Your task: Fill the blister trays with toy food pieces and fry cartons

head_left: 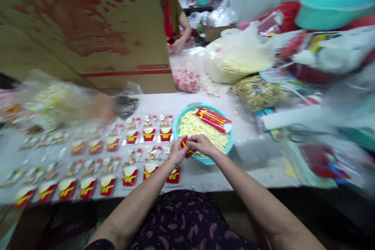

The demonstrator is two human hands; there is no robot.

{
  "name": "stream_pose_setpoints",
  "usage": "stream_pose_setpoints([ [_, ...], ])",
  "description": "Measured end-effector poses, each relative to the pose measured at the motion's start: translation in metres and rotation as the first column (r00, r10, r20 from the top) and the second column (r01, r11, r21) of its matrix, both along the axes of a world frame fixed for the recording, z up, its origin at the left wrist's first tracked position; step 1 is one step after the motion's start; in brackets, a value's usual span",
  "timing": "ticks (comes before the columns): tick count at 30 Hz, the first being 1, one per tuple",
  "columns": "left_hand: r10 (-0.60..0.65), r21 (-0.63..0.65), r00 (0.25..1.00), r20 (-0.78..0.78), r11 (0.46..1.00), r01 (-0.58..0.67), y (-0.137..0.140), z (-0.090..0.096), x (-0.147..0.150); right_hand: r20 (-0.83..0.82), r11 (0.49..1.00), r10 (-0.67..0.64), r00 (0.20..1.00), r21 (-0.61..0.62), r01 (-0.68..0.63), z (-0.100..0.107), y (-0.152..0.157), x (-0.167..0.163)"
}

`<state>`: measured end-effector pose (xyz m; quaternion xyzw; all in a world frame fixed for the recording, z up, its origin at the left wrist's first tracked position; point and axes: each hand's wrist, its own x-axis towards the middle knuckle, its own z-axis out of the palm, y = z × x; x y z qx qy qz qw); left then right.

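My left hand (pixel 177 151) is closed on a small red and yellow fries box (pixel 190 152), just over the near left rim of a turquoise basin (pixel 231 140). The fingers of my right hand (pixel 202 143) pinch the same box from the other side; whether they also hold a fry is too small to tell. Pale yellow toy fries (pixel 190 123) fill the basin. On top of them lies a stack of flat red boxes (pixel 213 120).
Left of the basin, rows of filled red fries boxes (pixel 129 175) and small pieces in clear packs cover the table. Behind stand a big cardboard box (pixel 88 27) and bags of pieces (pixel 240 54). Clutter fills the right side. A co-worker (pixel 175 15) is beyond.
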<state>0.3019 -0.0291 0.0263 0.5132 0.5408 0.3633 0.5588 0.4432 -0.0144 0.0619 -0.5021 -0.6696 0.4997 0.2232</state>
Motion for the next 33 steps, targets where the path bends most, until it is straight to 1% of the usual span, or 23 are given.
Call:
stream_pose_setpoints([
  [2,0.053,0.074,0.992,-0.116,0.996,-0.045,-0.01,0.004,-0.013,-0.062,0.999,0.029,0.998,-0.021,-0.03,-0.003,-0.003,-0.018],
  [3,0.065,0.106,0.982,-0.177,0.993,-0.047,-0.015,0.007,-0.023,-0.077,0.999,0.028,0.997,-0.03,-0.031,-0.004,-0.004,-0.029],
  [6,0.132,0.16,0.94,-0.313,0.984,-0.084,-0.028,0.015,-0.059,-0.092,0.996,0.055,0.994,-0.07,-0.061,-0.009,-0.003,-0.071],
  [9,0.22,0.185,0.914,-0.341,0.969,-0.164,-0.043,0.017,-0.106,-0.059,0.987,0.148,0.987,-0.059,-0.151,-0.011,-0.003,-0.123],
  [12,0.314,0.195,0.886,-0.341,0.946,-0.26,-0.061,0.013,-0.161,-0.019,0.968,0.252,0.968,-0.015,-0.252,-0.013,-0.007,-0.187],
  [14,0.386,0.19,0.851,-0.356,0.922,-0.338,-0.072,0.008,-0.206,-0.017,0.953,0.304,0.952,0.006,-0.304,-0.015,-0.012,-0.239],
  [16,0.466,0.182,0.812,-0.352,0.885,-0.429,-0.082,0.003,-0.26,-0.032,0.939,0.344,0.938,0.004,-0.344,-0.018,-0.014,-0.297],
  [18,0.559,0.2,0.758,-0.337,0.829,-0.522,-0.091,-0.003,-0.324,-0.045,0.929,0.369,0.928,0.001,-0.37,-0.02,-0.01,-0.362],
  [19,0.598,0.229,0.722,-0.348,0.801,-0.553,-0.094,-0.007,-0.358,-0.038,0.929,0.371,0.928,0.01,-0.371,-0.021,-0.005,-0.395],
  [20,0.624,0.268,0.682,-0.381,0.781,-0.564,-0.098,-0.011,-0.392,-0.019,0.931,0.365,0.931,0.029,-0.364,-0.022,0.001,-0.428],
  [21,0.634,0.314,0.637,-0.438,0.772,-0.552,-0.101,-0.015,-0.427,0.012,0.934,0.353,0.936,0.057,-0.353,-0.022,0.008,-0.461],
  [23,0.597,0.374,0.542,-0.591,0.798,-0.472,-0.104,-0.027,-0.489,0.101,0.936,0.315,0.944,0.129,-0.327,-0.021,0.026,-0.524],
  [24,0.563,0.376,0.493,-0.663,0.82,-0.432,-0.104,-0.033,-0.515,0.15,0.935,0.291,0.945,0.167,-0.314,-0.02,0.034,-0.553],
  [26,0.473,0.333,0.415,-0.777,0.869,-0.366,-0.099,-0.044,-0.555,0.248,0.924,0.247,0.937,0.232,-0.305,-0.021,0.05,-0.606],
  [28,0.369,0.259,0.379,-0.849,0.915,-0.31,-0.088,-0.054,-0.581,0.342,0.912,0.214,0.915,0.266,-0.313,-0.025,0.063,-0.651],
  [30,0.277,0.184,0.37,-0.887,0.946,-0.267,-0.073,-0.064,-0.598,0.446,0.901,0.193,0.874,0.273,-0.338,-0.034,0.073,-0.689],
  [33,0.177,0.078,0.383,-0.906,0.962,-0.261,-0.052,-0.08,-0.613,0.597,0.89,0.187,0.781,0.234,-0.392,-0.056,0.084,-0.733],
])
